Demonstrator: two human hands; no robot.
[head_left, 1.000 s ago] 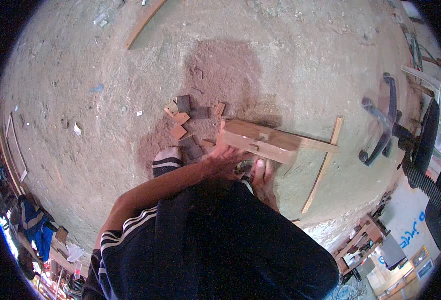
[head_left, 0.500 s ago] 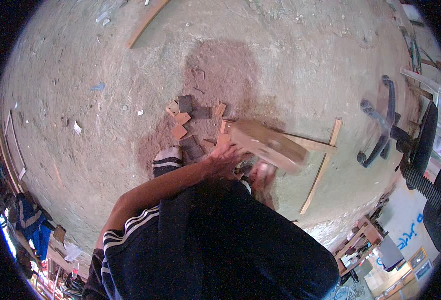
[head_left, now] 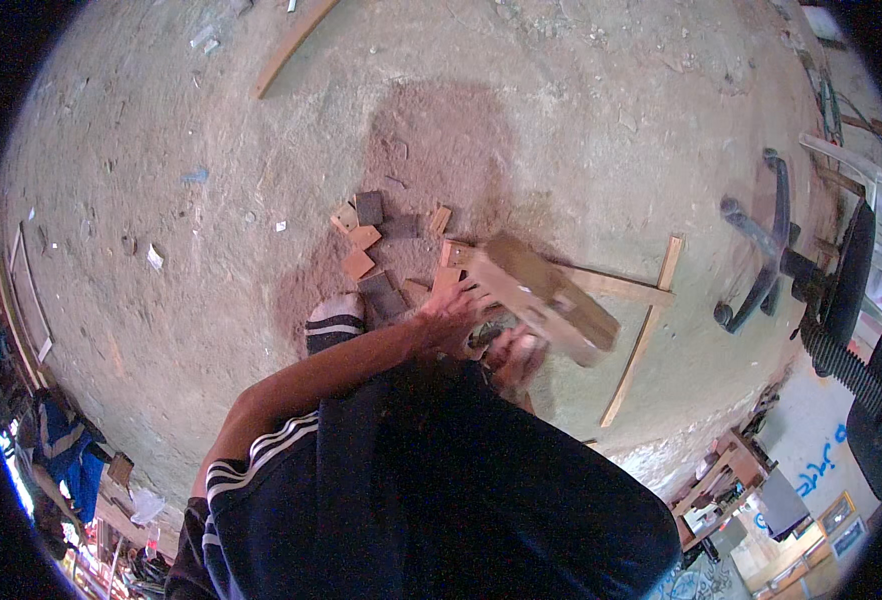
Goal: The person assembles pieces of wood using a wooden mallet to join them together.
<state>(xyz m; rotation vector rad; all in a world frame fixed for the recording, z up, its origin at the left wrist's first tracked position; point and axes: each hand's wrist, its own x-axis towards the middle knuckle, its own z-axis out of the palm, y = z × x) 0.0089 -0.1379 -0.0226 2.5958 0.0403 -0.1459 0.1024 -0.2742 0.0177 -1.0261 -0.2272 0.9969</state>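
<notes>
Bent fingers of my left hand [head_left: 445,318] grip a light wooden piece [head_left: 450,274] on the floor. Just right of it, my right hand [head_left: 516,355] is closed and blurred beneath a blocky wooden mallet [head_left: 546,300], which it seems to hold by a handle hidden under the head. Something dark between my hands is too unclear to name. Several small orange and dark blocks [head_left: 358,263] lie loose to the left. A narrow slat runs from under the mallet across a second slat [head_left: 631,365] at the right.
My socked foot [head_left: 333,325] is beside the blocks. A black wheeled chair base [head_left: 781,250] lies at the right. A long strip [head_left: 291,50] lies farther ahead. Clutter [head_left: 66,455] lines the left rim; a wooden shelf [head_left: 721,470] stands lower right.
The mallet has tilted and shifted right and downward from its more level position, uncovering more of the piece under my left fingers. My right hand has moved slightly; my left stays in place.
</notes>
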